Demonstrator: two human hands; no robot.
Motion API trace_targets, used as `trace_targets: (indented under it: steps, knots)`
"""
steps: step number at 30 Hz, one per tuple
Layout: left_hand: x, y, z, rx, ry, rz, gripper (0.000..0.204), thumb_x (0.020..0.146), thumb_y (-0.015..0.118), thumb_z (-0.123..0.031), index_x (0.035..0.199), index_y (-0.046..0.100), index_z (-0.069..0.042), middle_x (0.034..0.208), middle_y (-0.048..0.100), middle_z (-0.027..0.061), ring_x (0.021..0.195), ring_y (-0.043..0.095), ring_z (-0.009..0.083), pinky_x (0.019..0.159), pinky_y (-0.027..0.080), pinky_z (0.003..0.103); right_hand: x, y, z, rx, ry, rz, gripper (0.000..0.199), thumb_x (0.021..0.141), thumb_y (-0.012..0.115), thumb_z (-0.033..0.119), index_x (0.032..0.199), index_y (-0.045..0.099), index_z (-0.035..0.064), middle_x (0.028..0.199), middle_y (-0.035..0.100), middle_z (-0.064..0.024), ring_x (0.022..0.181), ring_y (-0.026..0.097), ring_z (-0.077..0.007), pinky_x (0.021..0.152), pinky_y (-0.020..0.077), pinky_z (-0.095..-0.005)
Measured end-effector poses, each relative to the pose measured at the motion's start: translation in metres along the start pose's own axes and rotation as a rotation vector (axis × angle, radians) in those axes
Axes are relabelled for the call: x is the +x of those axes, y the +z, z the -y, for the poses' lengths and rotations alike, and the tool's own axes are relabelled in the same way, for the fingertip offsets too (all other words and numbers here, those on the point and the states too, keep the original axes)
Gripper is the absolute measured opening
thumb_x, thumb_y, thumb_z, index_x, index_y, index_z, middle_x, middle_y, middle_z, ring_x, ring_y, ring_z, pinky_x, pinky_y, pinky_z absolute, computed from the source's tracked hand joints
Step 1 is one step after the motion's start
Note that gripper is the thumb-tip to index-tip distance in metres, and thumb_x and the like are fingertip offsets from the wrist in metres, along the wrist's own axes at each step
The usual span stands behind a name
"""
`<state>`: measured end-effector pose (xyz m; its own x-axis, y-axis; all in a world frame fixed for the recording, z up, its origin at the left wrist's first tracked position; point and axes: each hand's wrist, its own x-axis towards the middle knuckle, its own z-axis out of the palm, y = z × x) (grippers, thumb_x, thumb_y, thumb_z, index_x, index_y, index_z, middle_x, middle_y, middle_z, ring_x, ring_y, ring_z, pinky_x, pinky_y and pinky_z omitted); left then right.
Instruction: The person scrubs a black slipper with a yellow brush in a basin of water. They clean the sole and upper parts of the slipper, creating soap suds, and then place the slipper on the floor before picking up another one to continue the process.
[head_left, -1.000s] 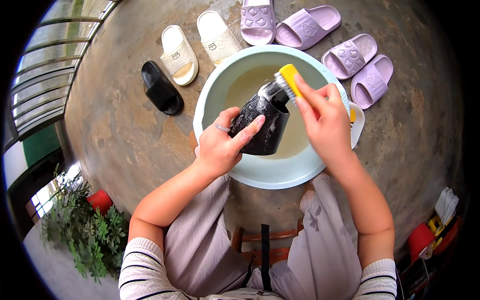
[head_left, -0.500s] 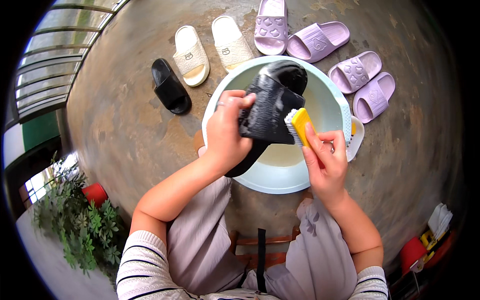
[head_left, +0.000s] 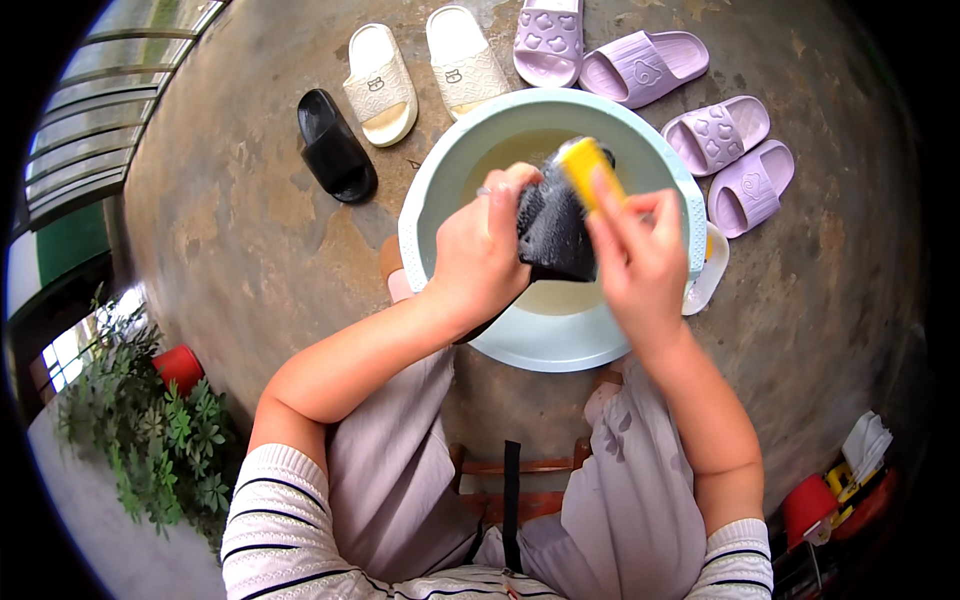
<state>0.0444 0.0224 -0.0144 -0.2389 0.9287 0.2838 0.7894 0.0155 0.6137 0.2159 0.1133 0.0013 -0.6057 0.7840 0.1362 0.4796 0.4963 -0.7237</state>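
Observation:
Over a pale blue basin [head_left: 545, 352] with cloudy water in it, my left hand [head_left: 482, 250] is closed on a wet black slipper [head_left: 558, 238], whose strap carries some foam. The slipper is tilted, and my forearm and hand cover part of its sole. My right hand [head_left: 640, 245] is closed round a yellow scrubbing brush [head_left: 590, 175], somewhat blurred by motion. That brush lies against the far end of the slipper, its bristles mostly hidden from view.
A matching black slipper [head_left: 336, 147] lies left of the basin, with cream slippers [head_left: 382, 88] beyond. Several lilac slippers [head_left: 640, 68] curve round the far right. A white slipper [head_left: 708, 270] sits partly behind the basin's right rim. Green plants [head_left: 165, 440] and a red pot [head_left: 178, 370] stand left.
The brush has moved up and left, from the strap's right edge to the slipper's far end. The slipper has turned in my left hand and shows less of its length.

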Motion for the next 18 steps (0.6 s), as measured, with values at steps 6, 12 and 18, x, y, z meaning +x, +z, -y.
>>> trace_targets:
  steps: [6,12,18]
  knots:
    - [0.012,-0.007,-0.003,-0.010,-0.119,-0.057,0.067,0.065,0.070,0.009,0.126,0.042,-0.002,0.116,0.059,0.0174,0.095,0.065,0.0395,0.074,0.054,0.044,-0.006,-0.004,-0.007,0.036,0.110,-0.050,0.051,0.089,0.076,0.009,0.137,0.069,0.0233,0.094,0.053,-0.0094,0.066,0.058,-0.0205,0.054,0.0508,-0.0344]
    - [0.015,-0.008,0.005,-0.116,-0.206,-0.103,0.070,0.067,0.070,0.008,0.132,0.052,-0.010,0.117,0.057,0.0164,0.098,0.062,0.0391,0.078,0.052,0.045,-0.012,0.001,0.015,0.143,-0.008,-0.069,0.051,0.090,0.075,0.005,0.139,0.068,0.0212,0.096,0.053,-0.0086,0.063,0.057,-0.0178,0.054,0.0489,-0.0319]
    - [0.013,-0.008,-0.001,-0.009,-0.151,-0.054,0.075,0.069,0.070,0.008,0.139,0.056,-0.016,0.109,0.054,0.0150,0.092,0.061,0.0381,0.078,0.051,0.044,-0.010,0.002,0.027,0.168,-0.089,-0.036,0.050,0.090,0.076,0.010,0.138,0.068,0.0228,0.095,0.053,-0.0089,0.061,0.056,-0.0171,0.055,0.0492,-0.0324]
